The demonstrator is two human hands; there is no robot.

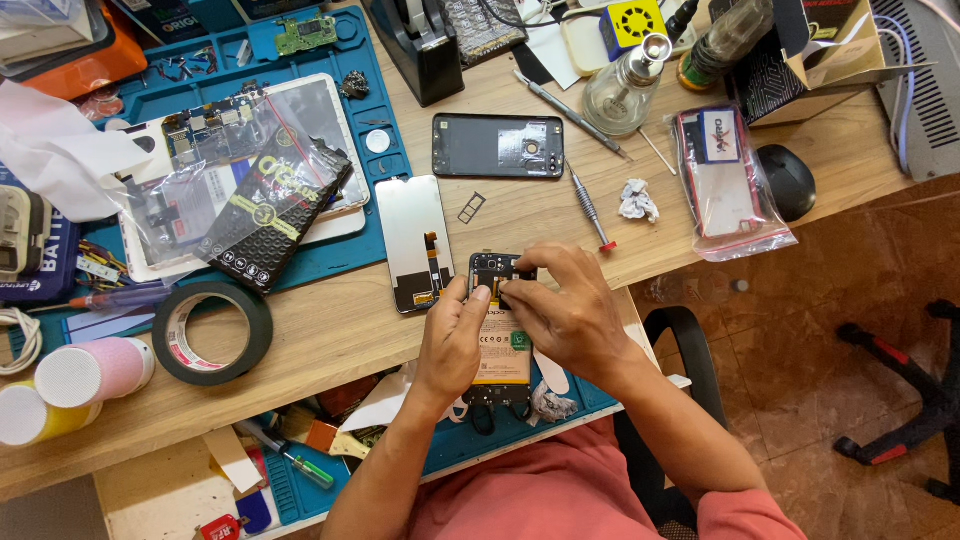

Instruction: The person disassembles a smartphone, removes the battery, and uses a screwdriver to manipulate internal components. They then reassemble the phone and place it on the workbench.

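Wooden desk (pixel 330 335) is crowded with parts; at its near edge an opened phone (pixel 500 335) is gripped by the left hand (pixel 452 340) and pinched at the top by the right hand (pixel 565 315), beside a detached screen (pixel 412 240).

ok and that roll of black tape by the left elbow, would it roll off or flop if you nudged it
The black tape roll lies flat on the wooden desk, so a nudge would probably slide it, not roll it. Its thick wound ring looks stiff, unlikely to flop. Stood on edge, it could roll toward the desk's front edge.
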